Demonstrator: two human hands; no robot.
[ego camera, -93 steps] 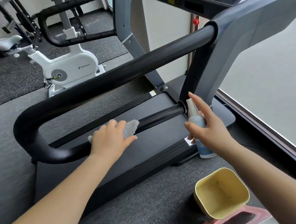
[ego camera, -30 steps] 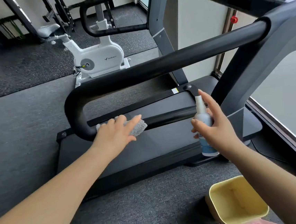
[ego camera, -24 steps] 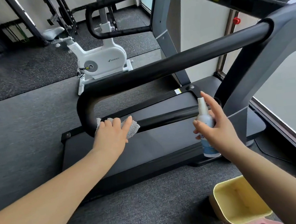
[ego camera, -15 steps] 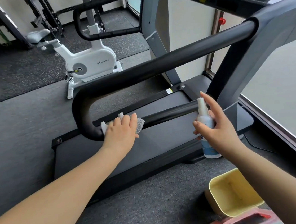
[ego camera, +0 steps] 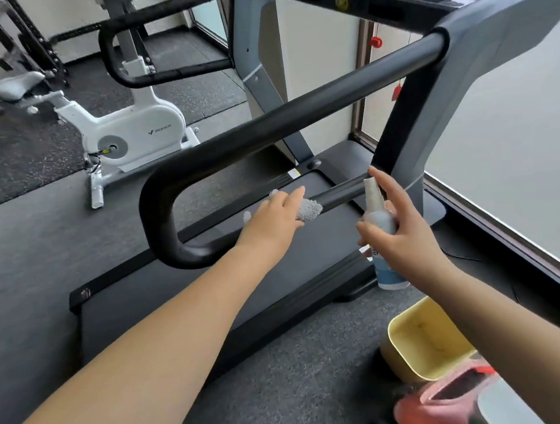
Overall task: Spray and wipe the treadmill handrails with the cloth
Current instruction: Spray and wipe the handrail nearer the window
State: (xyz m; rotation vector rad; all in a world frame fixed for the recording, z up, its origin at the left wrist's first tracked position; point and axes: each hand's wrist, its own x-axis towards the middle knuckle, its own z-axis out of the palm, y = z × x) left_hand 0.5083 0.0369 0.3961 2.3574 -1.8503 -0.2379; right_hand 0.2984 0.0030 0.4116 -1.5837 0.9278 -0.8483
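The treadmill's near handrail (ego camera: 296, 114) is a thick black U-shaped bar, its upper run slanting up to the right and its lower run (ego camera: 341, 192) thinner. My left hand (ego camera: 273, 222) presses a grey cloth (ego camera: 309, 209) onto the lower run, fingers laid flat over it. My right hand (ego camera: 400, 234) holds a small spray bottle (ego camera: 381, 232) upright just right of the cloth, forefinger raised over its nozzle. The far handrail (ego camera: 162, 74) shows at the back.
A white exercise bike (ego camera: 127, 134) stands on the dark floor behind the treadmill deck (ego camera: 163, 291). A yellow bucket (ego camera: 425, 345) and a pink-red object (ego camera: 444, 404) sit on the carpet at my lower right. A window wall runs along the right.
My left hand has slid the cloth rightward along the lower rail, from the bend toward the spray bottle. The right hand and bottle have stayed roughly in place.
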